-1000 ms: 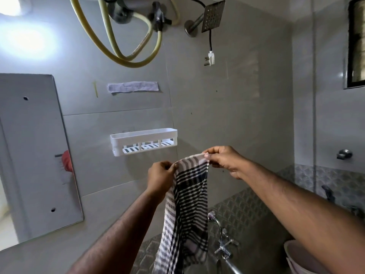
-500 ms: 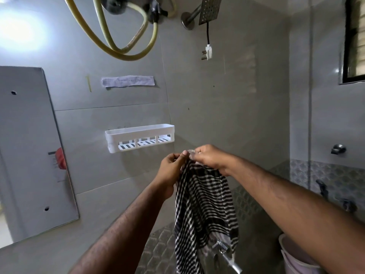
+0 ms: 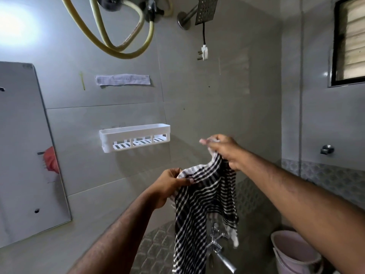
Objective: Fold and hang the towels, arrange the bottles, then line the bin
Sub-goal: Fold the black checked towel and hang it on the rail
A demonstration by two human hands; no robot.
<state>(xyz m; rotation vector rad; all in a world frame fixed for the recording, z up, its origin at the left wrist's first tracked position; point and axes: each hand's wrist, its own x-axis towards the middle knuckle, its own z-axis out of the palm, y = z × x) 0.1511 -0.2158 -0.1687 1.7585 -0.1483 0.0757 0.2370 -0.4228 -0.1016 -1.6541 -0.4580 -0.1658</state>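
A black-and-white checked towel (image 3: 199, 210) hangs in front of the grey tiled wall, held up between both hands. My left hand (image 3: 169, 184) pinches its upper edge at the lower left, thumb on top of the cloth. My right hand (image 3: 223, 149) grips the gathered top corners higher up and to the right, fingers curled round them. The cloth sags between the two hands and drapes down over the tap. No bottles are in view.
An empty white wall shelf (image 3: 136, 138) is fixed to the tiles left of the hands. A chrome tap (image 3: 217, 248) juts out below the towel. A pinkish bucket (image 3: 294, 252) stands at the lower right. A mirror (image 3: 23, 151) leans at the left; hoses (image 3: 122, 36) and a shower head (image 3: 205, 8) hang above.
My hands, which met at the towel's top half a second ago, have moved apart: the left hand slid down along the edge, the right hand stayed up and shifted right.
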